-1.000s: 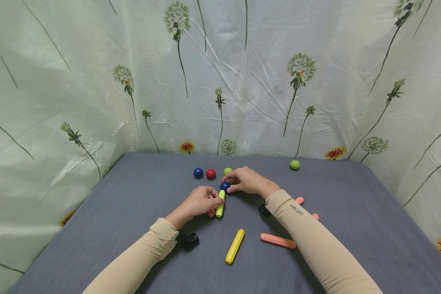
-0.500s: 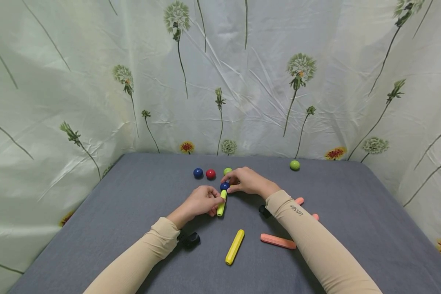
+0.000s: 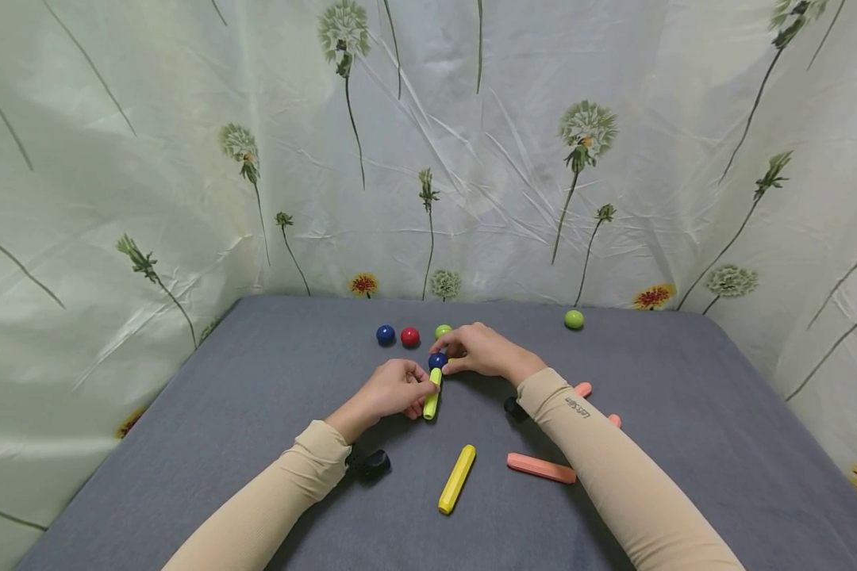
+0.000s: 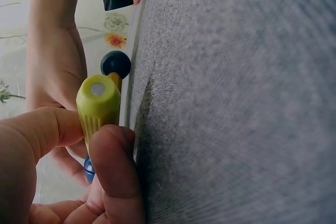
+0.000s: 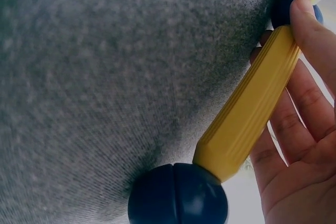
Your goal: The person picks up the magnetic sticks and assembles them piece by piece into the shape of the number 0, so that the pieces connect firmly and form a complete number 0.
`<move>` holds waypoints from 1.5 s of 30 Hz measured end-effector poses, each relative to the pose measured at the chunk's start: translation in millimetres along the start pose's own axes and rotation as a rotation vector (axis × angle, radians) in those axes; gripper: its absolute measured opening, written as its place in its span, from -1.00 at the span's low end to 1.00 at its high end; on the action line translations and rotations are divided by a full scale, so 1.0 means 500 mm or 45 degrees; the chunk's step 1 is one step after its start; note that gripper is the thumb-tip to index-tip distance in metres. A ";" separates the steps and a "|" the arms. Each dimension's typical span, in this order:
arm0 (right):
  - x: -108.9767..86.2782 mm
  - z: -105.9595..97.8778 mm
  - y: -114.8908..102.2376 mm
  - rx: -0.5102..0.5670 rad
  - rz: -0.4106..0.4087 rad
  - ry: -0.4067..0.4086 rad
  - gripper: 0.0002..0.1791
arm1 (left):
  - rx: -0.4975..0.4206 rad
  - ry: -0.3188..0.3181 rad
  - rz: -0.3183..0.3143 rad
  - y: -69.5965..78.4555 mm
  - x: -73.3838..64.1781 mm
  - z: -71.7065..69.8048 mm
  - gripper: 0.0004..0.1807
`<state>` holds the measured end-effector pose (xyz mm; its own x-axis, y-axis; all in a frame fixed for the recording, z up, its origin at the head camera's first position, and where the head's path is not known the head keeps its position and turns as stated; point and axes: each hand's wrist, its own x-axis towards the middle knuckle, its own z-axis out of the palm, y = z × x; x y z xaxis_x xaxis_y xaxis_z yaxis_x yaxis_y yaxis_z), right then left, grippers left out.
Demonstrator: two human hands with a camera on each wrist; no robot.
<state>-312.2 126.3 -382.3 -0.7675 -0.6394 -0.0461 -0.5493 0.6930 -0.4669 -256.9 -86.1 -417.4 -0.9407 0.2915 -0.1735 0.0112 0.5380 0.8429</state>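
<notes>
My left hand (image 3: 391, 388) pinches a yellow-green rod (image 3: 432, 396) between thumb and fingers. In the left wrist view the rod's near end shows a silvery disc (image 4: 97, 88). Its far end meets a dark blue ball (image 3: 437, 361), which my right hand (image 3: 484, 350) holds with thumb and fingertips. From that ball a ribbed yellow rod (image 5: 247, 108) extends in the right wrist view, with a second dark blue ball (image 5: 178, 195) against its other end. The right hand hides most of this second rod and ball from the head view.
Behind the hands stand a blue ball (image 3: 386, 335), a red ball (image 3: 410, 337) and a green ball (image 3: 443, 332). Another green ball (image 3: 574, 319) is at back right. A yellow rod (image 3: 457, 479) and a coral rod (image 3: 541, 468) lie nearer; the right sleeve partly covers more coral rods.
The yellow-green rod has shifted slightly right with my left hand, its far end now right at the blue ball. My right hand has stayed in place.
</notes>
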 end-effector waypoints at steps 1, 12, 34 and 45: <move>-0.001 0.000 0.000 -0.001 0.000 0.001 -0.60 | -0.001 -0.002 -0.002 0.001 0.000 0.000 -0.87; -0.002 0.007 0.003 -0.048 -0.026 0.021 -0.59 | -0.012 -0.033 0.000 0.001 -0.004 -0.003 -0.84; -0.004 0.007 0.002 -0.045 -0.003 0.019 -0.59 | -0.060 -0.093 -0.027 -0.002 -0.008 -0.013 -0.72; 0.001 0.006 0.002 -0.055 0.006 0.010 -0.58 | -0.014 -0.087 -0.009 -0.005 -0.004 -0.034 -0.76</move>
<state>-312.0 125.9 -385.7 -0.7724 -0.6338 -0.0408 -0.5595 0.7095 -0.4285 -261.0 -101.5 -410.5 -0.9154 0.3414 -0.2133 0.0009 0.5315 0.8470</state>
